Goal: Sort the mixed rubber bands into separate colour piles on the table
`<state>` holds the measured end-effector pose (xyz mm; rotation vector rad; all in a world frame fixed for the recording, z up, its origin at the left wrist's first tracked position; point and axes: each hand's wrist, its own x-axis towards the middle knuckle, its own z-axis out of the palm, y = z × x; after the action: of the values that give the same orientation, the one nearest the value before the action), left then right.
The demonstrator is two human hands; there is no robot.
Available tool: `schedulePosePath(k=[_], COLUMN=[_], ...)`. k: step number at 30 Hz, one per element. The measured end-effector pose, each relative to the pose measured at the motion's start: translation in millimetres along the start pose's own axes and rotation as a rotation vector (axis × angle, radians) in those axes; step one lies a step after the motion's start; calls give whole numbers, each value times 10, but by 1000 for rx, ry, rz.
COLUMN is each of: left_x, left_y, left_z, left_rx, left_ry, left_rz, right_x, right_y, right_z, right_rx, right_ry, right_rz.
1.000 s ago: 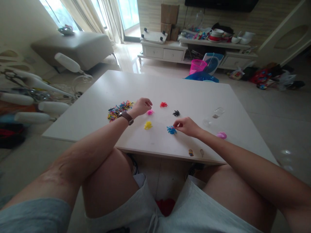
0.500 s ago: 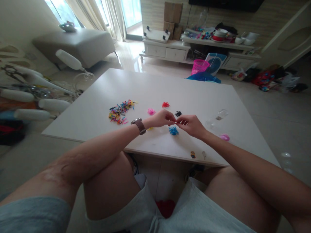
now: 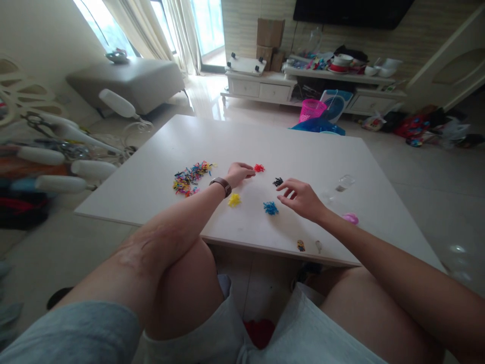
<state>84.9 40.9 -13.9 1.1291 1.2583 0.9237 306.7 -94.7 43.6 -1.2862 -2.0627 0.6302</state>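
Note:
My left hand [image 3: 241, 174], a watch [image 3: 221, 186] on its wrist, reaches over the white table [image 3: 212, 131] with fingers stretched toward a small heap of red rubber bands [image 3: 259, 168]. Whether its fingertips touch the heap I cannot tell. My right hand [image 3: 300, 199] hovers with thumb and fingers apart, and nothing shows between them. Its fingertips are close to a heap of black bands [image 3: 278, 181], with blue bands [image 3: 271, 208] just left of the thumb. Yellow bands [image 3: 234, 200] lie below my left hand. The pink heap is hidden behind that hand.
A larger mixed pile of coloured bands [image 3: 189, 178] spreads on the left. At the right lie a clear container [image 3: 345, 183] and a pink object [image 3: 350, 218]. A minion-like charm [image 3: 300, 245] and a small pale item [image 3: 319, 246] rest near the front edge.
My hands were fingertip to fingertip above the blue heap; now they are apart. The left has moved left and away toward the red heap, uncovering the yellow one. The right has opened its fingers.

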Motion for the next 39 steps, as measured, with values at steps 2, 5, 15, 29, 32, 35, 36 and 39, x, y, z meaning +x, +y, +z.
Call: schedulePosePath(k=[2, 5, 15, 29, 32, 35, 36, 39], left_x=[32, 43, 43, -261, -389, -473, -488, -494], left_y=[-12, -18, -23, 304, 192, 55, 13, -78], left_z=[20, 30, -5, -1638, -1889, -1996, -2009, -2009], left_rx=[-17, 82, 17, 778, 879, 909, 905, 889], left_ry=[13, 7, -238, 81, 140, 104, 81, 42], left_rz=[-8, 5, 126, 202, 126, 34, 12, -6], right_x=[-13, -20, -12, 2, 16, 33, 35, 32], right_y=[-33, -57, -22, 11, 13, 26, 35, 69], right_z=[-21, -49, -71, -123, -130, -112, -101, -64], right_rx=[0, 2, -3, -26, -32, -36, -36, -34], right_ry=[1, 6, -2, -42, -50, -58, -64, -92], right_rz=[1, -3, -12, -23, -26, -26, -26, -27])
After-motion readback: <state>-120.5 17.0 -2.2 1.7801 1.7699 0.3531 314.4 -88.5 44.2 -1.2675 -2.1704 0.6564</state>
